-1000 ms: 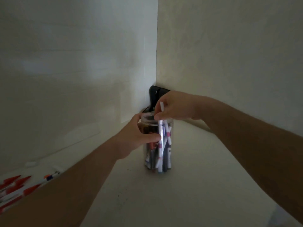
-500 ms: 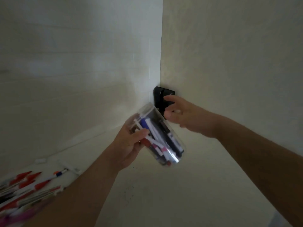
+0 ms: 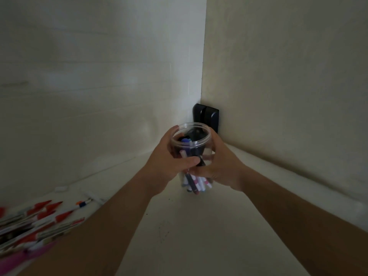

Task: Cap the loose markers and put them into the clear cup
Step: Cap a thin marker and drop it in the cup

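Observation:
The clear cup [image 3: 191, 143] stands upright in the middle of the view, near the corner of the white surface, with both hands wrapped round it. My left hand [image 3: 168, 156] grips its left side, thumb across the front. My right hand [image 3: 221, 166] holds the right side and lower front. Several capped markers [image 3: 196, 183] with white barrels and blue, black and pink ends fill the cup. I cannot tell whether the cup's base touches the surface. One loose marker [image 3: 84, 203] lies on the surface at the left.
A black object [image 3: 206, 116] sits in the corner where the two walls meet, right behind the cup. A pile of red-and-white items [image 3: 37, 222] lies at the lower left. A small white piece [image 3: 60, 189] rests by the left wall.
The cup was tilted in my left hand half a second ago; it is upright again. My right hand has come back from the black object and closed on the cup.

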The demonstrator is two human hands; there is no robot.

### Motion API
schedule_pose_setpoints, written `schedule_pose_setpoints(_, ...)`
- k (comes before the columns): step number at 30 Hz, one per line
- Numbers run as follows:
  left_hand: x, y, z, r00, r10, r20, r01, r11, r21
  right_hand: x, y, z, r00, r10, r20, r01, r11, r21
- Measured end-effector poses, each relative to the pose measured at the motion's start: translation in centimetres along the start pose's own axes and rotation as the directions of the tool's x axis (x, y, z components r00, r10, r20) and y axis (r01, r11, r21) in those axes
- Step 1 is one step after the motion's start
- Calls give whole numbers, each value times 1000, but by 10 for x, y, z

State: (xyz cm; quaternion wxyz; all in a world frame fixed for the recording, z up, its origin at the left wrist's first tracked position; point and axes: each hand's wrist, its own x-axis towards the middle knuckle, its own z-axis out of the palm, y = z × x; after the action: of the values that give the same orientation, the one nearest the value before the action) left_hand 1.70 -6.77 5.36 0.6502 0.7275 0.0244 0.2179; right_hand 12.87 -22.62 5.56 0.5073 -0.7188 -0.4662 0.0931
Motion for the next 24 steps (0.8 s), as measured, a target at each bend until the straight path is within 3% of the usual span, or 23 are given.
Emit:
schedule_pose_setpoints(3, -5, 6, 6, 989, -104, -109, 108, 994, 30, 3, 9, 12, 987, 76, -142, -71, 997, 42)
schedule_pose_setpoints(7, -14, 4, -3, 972, -188, -144, 190, 982, -2, 8, 21, 13, 945, 162, -283, -135, 984, 114)
schedule_pose_setpoints(14, -62, 0, -65, 970, -81, -229, 150, 942, 301, 8, 44, 15, 939, 167, -301, -129, 982, 140)
schedule_pose_setpoints(19, -101, 18, -151, 917, 23, -398, 172, 879, 445, 2, 33, 16, 921, 236, -310, -221, 972, 83)
schedule_pose_setpoints(22, -120, 26, -198, 837, 92, -539, 176, 888, 424, -18, 6, 32, 770, 123, -627, -202, 978, -56)
schedule_pose_setpoints(23, -124, 26, -209, 805, 112, -583, 162, 904, 397, -24, -9, 47, 761, 39, -648, -154, 981, -122)
schedule_pose_setpoints(24, -127, 25, -217, 776, 120, -620, 155, 915, 371, -27, -21, 68, 811, -14, -585, -97, 983, -157)
